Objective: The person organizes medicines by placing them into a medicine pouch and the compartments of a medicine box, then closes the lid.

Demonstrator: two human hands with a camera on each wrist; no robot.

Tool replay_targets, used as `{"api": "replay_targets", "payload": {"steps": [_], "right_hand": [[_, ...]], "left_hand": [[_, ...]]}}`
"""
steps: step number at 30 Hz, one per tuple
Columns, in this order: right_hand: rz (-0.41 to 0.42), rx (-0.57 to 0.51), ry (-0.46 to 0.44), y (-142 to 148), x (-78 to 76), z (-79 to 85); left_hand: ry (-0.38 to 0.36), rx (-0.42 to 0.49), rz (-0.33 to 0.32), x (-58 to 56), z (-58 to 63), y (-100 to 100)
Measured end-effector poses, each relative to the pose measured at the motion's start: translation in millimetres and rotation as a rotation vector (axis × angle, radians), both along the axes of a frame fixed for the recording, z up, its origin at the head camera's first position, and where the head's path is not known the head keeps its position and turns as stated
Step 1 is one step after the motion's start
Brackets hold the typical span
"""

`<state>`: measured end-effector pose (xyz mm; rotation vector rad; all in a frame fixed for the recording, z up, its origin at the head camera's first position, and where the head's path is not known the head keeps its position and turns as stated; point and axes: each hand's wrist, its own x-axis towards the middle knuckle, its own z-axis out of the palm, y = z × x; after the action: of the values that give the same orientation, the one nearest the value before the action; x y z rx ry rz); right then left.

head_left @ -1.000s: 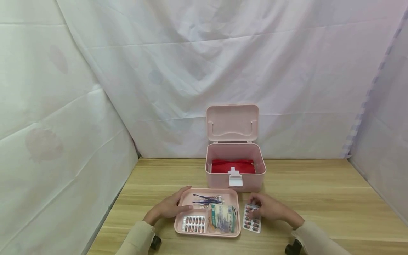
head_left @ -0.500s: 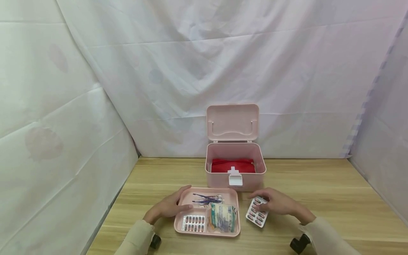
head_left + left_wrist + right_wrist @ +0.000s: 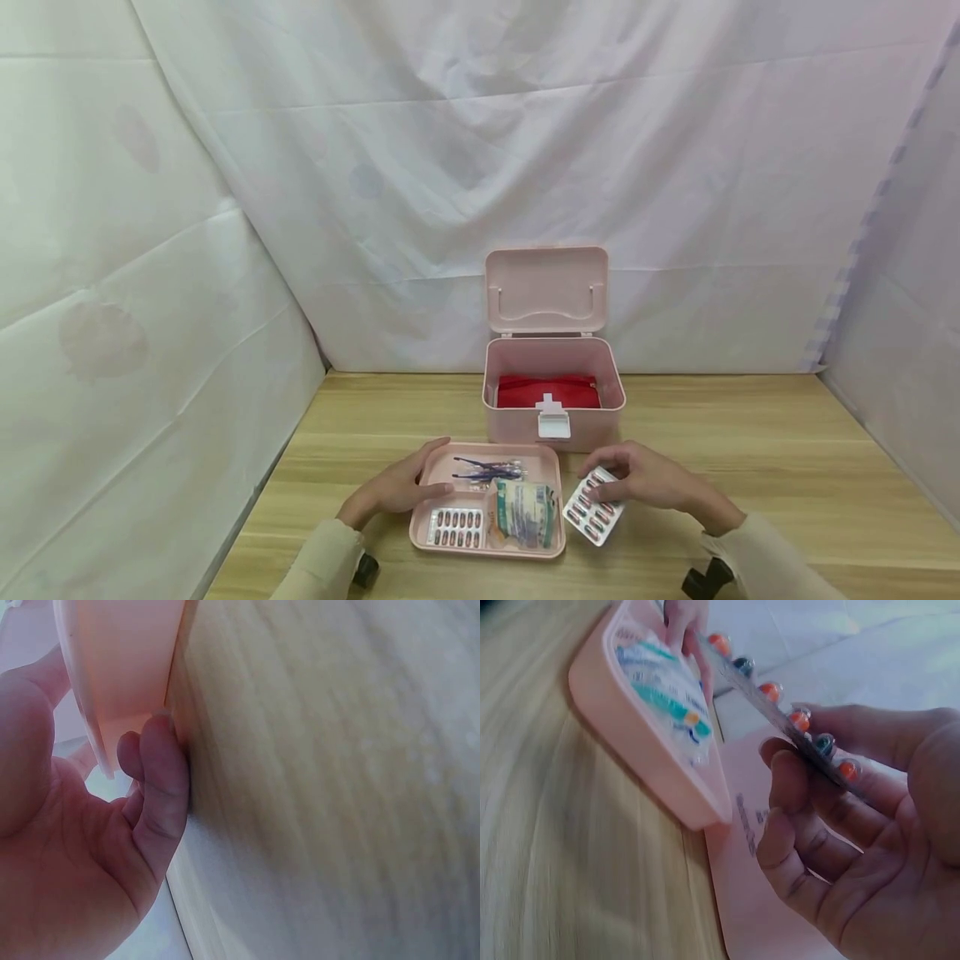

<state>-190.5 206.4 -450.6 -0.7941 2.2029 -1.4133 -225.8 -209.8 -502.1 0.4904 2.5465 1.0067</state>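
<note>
My right hand [image 3: 648, 479] pinches a blister pack of capsules [image 3: 594, 510] between thumb and fingers. The pack is tilted just off the tray's right side, and the right wrist view has its foil sheet [image 3: 769, 712] edge-on, red and dark capsules bulging out. At the other side, my left hand [image 3: 401, 483] grips the left rim of a shallow pink tray [image 3: 536, 452], thumb over the rim and other fingers along the outer wall. Inside the tray lie a second capsule blister pack [image 3: 456, 528], a green-and-white plastic packet [image 3: 525, 510] and thin blue-handled tools [image 3: 487, 469].
Behind the tray stands a pink box [image 3: 517, 425] with its lid [image 3: 547, 287] raised and a white latch [image 3: 554, 423] in front. A red zip pouch [image 3: 551, 392] lies inside it. White cloth [image 3: 450, 183] hangs around the wooden table [image 3: 727, 467].
My right hand has lifted the blister pack from the table beside the tray, swung it right, then back left toward the tray's edge. The left hand and tray have stayed put.
</note>
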Motion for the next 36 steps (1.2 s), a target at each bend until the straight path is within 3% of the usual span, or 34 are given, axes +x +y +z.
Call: {"api": "replay_targets", "payload": {"steps": [12, 22, 29, 36], "right_hand": [[0.013, -0.026, 0.022, -45, 0.7, 8.3], [0.071, 0.05, 0.192, -86, 4.5, 15.1], [0.041, 0.083, 0.163, -111, 4.1, 18.4], [-0.051, 0.089, 0.227, -136, 2.4, 14.1]], "left_hand": [[-0.007, 0.011, -0.002, 1.4, -3.3, -2], [-0.005, 0.015, 0.002, 2.3, -1.5, -1], [0.004, 0.009, -0.005, 1.0, 0.0, -1], [-0.001, 0.013, -0.004, 1.0, 1.3, -1]]}}
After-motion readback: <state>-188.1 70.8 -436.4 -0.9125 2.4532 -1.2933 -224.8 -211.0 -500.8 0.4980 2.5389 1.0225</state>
